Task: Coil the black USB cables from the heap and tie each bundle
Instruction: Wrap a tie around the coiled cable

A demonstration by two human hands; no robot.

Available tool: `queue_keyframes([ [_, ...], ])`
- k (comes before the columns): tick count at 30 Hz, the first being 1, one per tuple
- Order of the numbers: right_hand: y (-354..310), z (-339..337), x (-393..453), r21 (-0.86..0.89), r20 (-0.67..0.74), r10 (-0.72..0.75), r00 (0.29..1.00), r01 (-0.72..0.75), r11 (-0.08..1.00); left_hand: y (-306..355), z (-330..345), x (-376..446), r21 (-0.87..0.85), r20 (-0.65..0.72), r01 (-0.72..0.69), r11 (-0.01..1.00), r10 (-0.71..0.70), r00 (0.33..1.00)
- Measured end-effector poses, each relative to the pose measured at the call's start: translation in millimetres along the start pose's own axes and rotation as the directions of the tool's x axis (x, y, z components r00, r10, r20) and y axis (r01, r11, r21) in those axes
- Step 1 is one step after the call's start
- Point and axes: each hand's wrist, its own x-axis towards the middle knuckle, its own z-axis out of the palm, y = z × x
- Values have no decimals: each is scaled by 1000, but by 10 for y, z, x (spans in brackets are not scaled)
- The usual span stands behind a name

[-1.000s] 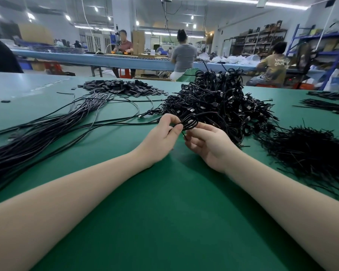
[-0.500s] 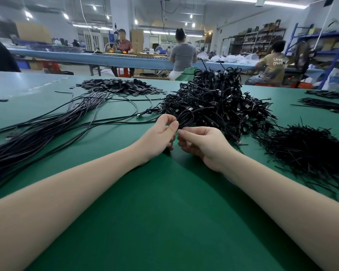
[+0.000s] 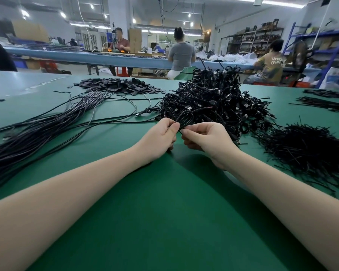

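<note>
Hands meet near the middle of the green table: left hand and right hand both pinch one coiled cable, probably to keep the loops together for tying. Untied cables lie left; the finished heap is far behind the hands.

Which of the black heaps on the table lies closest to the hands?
The tall heap of coiled cables just behind both hands; the others lie farther off to the sides.

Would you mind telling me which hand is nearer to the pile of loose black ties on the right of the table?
Right. The right hand sits just left of the pile of ties; the left hand lies farther left, beyond it.
</note>
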Motion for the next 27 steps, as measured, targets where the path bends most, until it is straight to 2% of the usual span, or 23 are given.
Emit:
queue_keyframes([
  [3,3,17,3,-70,-28,-39,999,37,997,1,-2,1,7,-19,13,1000,-12,1000],
  [5,0,14,9,-244,-65,-119,991,100,965,0,-3,8,-2,-19,28,1000,-28,999],
  [7,-11,15,-11,-451,-64,-243,968,189,872,3,-11,16,-10,4,44,999,-44,999],
  [10,-38,35,-74,-625,-9,-389,921,298,721,5,-28,14,-20,61,80,997,-79,995],
  [13,-53,44,-99,-758,92,-424,901,340,557,38,-56,-1,34,94,113,993,-116,989],
  [15,-58,37,-96,-796,118,-443,889,351,493,82,-82,-4,31,98,141,990,-144,985],
  [18,-69,26,-107,-771,67,-501,863,363,523,128,-81,-35,-99,95,188,977,-179,979],
  [20,-71,16,-110,-747,33,-502,864,355,562,128,-50,-71,-112,66,172,979,-166,984],
  [25,-52,20,-96,-717,-19,-516,856,348,604,117,-49,-100,50,-115,-15,999,21,993],
  [27,-51,37,-83,-710,-9,-520,854,361,605,134,-68,-115,99,-122,-88,991,100,987],
])
